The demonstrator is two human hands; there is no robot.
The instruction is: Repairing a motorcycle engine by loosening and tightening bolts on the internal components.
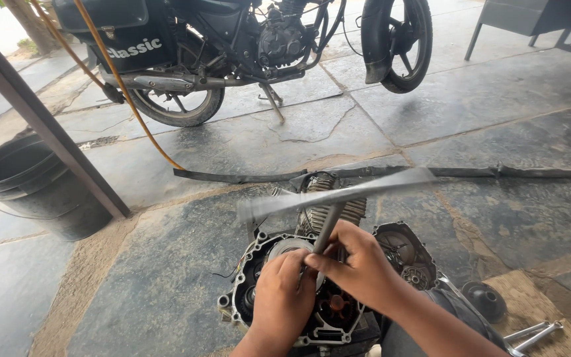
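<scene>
1. Black bucket (31, 178) sits well left of the engine case (312, 291), on the stone floor (166, 277).
2. Left hand (282, 301) lies flat on the open engine case, fingers loosely curled, gripping nothing.
3. T-handle wrench (328, 198): shaft stands nearly upright in the case, crossbar lying left-right, motion-blurred. Cover is off; fastener work appears under way, not finished.
4. Right hand (358, 264) is closed around the shaft.
5. Spanners (530, 332) lie right of the case.
</scene>
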